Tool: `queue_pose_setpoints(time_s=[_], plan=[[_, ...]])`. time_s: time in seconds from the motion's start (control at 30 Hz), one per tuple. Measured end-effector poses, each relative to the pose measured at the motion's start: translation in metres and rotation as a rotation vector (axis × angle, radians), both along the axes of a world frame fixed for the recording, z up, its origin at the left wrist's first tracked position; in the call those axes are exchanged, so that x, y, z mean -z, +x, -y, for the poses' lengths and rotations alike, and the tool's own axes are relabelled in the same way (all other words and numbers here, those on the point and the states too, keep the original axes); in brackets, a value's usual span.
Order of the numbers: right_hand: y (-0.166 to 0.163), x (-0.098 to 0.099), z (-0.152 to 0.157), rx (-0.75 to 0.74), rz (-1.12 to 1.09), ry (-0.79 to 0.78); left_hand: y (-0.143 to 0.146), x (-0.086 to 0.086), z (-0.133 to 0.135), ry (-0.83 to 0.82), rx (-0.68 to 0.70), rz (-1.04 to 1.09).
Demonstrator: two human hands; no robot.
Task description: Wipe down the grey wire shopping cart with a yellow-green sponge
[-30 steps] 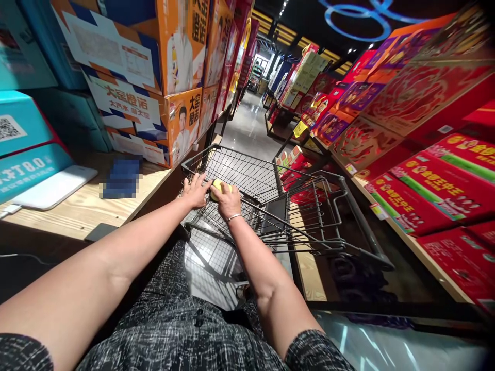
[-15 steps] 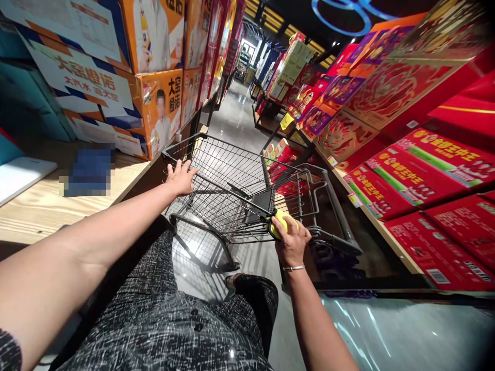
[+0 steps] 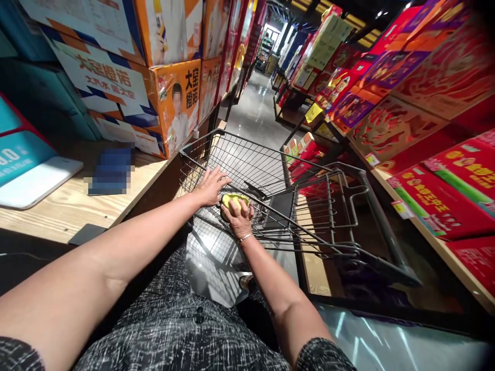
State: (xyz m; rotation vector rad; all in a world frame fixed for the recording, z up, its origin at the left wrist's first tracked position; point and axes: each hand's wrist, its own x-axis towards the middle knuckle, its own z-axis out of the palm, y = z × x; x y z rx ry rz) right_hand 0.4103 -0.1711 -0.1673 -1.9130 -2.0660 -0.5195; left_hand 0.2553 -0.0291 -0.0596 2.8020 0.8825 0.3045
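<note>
A black wire shopping cart (image 3: 247,164) stands lengthwise across in front of my legs. My left hand (image 3: 212,186) rests on its near top rail, palm down, fingers stretched out over the wire. Close beside it, my right hand (image 3: 238,219) is closed on a bunched yellow cloth (image 3: 232,198) with a dark edge, pressed to the same rail. The part of the rail under the cloth is hidden. A thin bracelet circles my right wrist. The cart's handle (image 3: 386,232) is at the right, and wire mesh and the floor show through the basket.
On the left, a wooden shelf (image 3: 116,206) bears stacked orange drink boxes (image 3: 178,103), a blurred dark blue item (image 3: 111,170) and a white panel (image 3: 42,180). Red gift boxes (image 3: 429,201) line the right shelf. A grey-floored aisle (image 3: 255,108) runs ahead between displays.
My right hand has slid the yellow cloth left along the rail, from near the handle end to beside my left hand. The view has shifted, so the cart appears further right.
</note>
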Motion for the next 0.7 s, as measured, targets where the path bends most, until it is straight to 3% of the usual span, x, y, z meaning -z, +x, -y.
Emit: queue_pose_setpoints(time_s=[0.17, 0.3, 0.37, 0.47, 0.6, 0.7], plan=[[-0.015, 0.047, 0.011, -0.111, 0.070, -0.383, 0.000, 0.001, -0.004, -0.042, 0.012, 0.016], [-0.013, 0.052, 0.032, -0.084, 0.098, -0.435, 0.000, 0.000, -0.011, -0.038, 0.011, 0.003], [-0.008, 0.040, 0.041, -0.048, 0.108, -0.424, 0.001, 0.000, -0.013, -0.042, 0.001, -0.001], [0.007, 0.004, 0.057, 0.033, 0.107, -0.359, 0.004, 0.001, -0.014, -0.044, -0.016, 0.005], [0.039, -0.056, 0.090, 0.189, 0.082, -0.027, 0.006, 0.001, -0.015, -0.030, -0.013, -0.016], [0.058, -0.077, 0.113, 0.279, 0.074, 0.224, 0.005, 0.000, -0.016, -0.029, -0.006, -0.043]])
